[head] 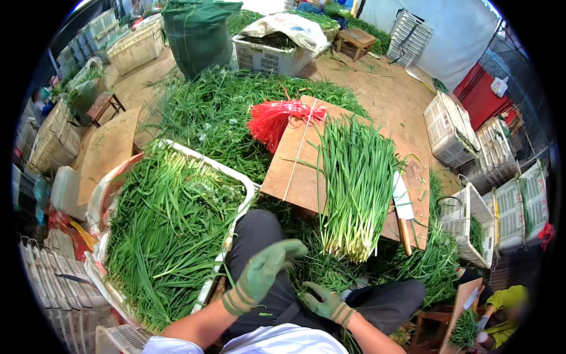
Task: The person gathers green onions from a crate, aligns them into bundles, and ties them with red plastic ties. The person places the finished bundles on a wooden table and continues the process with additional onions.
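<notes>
My left hand point(266, 271), in a green work glove with a tan cuff, is raised over my left thigh and holds nothing. Beside my other thigh is my right hand point(322, 302), gloved alike, its fingers curled apart with nothing seen in them. In front of me a wooden board point(292, 177) carries a thick bundle of garlic chives point(358, 177), pale stem ends towards me. A knife with a wooden handle point(403, 203) lies on the board to its right. Red plastic ties point(276, 121) hang at the board's far left corner, where a white string crosses the board.
A white crate point(250, 186) full of loose chives point(172, 239) stands at my left. Cut greens point(208, 110) cover the ground around the board. Further off are a green sack point(196, 35) and a grey crate point(265, 59). White crates point(451, 128) line the right. A co-worker point(504, 314) sits at lower right.
</notes>
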Tool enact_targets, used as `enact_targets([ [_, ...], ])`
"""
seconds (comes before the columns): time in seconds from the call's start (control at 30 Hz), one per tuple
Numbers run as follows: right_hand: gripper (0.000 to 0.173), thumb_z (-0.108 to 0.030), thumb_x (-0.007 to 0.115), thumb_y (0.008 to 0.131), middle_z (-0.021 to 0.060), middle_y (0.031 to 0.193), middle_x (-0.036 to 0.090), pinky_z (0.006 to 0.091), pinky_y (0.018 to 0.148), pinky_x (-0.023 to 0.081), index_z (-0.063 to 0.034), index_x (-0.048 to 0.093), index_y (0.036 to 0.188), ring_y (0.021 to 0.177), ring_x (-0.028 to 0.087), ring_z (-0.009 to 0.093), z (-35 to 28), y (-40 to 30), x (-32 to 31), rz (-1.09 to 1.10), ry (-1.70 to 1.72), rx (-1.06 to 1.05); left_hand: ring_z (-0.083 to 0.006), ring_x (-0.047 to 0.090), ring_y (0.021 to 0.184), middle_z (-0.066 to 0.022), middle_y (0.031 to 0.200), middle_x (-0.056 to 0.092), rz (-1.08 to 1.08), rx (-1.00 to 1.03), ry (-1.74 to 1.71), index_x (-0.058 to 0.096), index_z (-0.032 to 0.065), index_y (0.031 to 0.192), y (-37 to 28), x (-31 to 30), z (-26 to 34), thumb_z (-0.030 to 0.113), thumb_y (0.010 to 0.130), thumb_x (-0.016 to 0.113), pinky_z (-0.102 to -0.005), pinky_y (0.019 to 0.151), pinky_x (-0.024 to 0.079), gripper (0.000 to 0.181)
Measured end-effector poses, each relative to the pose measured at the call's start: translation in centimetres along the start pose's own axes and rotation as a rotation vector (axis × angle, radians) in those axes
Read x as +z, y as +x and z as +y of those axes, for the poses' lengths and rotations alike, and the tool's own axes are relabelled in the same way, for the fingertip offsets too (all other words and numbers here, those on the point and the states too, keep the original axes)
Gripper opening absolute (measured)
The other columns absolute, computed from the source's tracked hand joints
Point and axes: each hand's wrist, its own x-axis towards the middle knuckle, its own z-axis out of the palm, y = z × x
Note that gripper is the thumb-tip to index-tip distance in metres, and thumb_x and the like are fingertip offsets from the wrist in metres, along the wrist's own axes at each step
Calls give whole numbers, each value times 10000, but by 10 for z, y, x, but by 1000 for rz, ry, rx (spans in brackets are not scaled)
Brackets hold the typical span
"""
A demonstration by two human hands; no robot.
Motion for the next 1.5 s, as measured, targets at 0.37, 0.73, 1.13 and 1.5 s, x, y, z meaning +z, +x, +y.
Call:
enact_targets([
  [0.37, 336, -64, 613, 855, 199, 1084, 641, 468, 929, 463, 17, 590, 1180, 1023, 595, 404, -181, 36, -155, 574, -750, -790, -322, 675, 793, -162, 807, 687, -13, 251, 1244, 667, 24, 1076, 110, 14, -34, 355, 882, 651, -416, 715, 533, 383],
  [0.73, 690, -550, 593, 856, 131, 1574, 302, 561, 1181, 141, -233, 446, 1451, 1460, 215, 389, -142, 103, -157, 374, -1230, -104, -114, 506, 532, -7, 620, 527, -98, -179, -17, 640, 16, 880, 164, 13, -29, 220, 968, 571, -253, 511, 425, 233],
  [1.13, 740, -568, 620, 795, 141, 1568, 304, 555, 1182, 125, -244, 456, 1439, 1461, 210, 388, -124, 107, -161, 375, -1128, -56, -141, 546, 553, -46, 579, 546, -261, 62, 12, 606, 18, 746, 14, 25, 116, 194, 947, 608, -280, 551, 444, 268],
  [1.5, 718, -576, 603, 826, 136, 1564, 312, 582, 1172, 135, -239, 452, 1442, 1454, 218, 392, -129, 106, -162, 365, -1101, -99, -381, 656, 864, -196, 881, 685, -1037, -239, 1476, 637, 79, 1168, 1, 5, 54, 336, 926, 553, -433, 787, 516, 363],
])
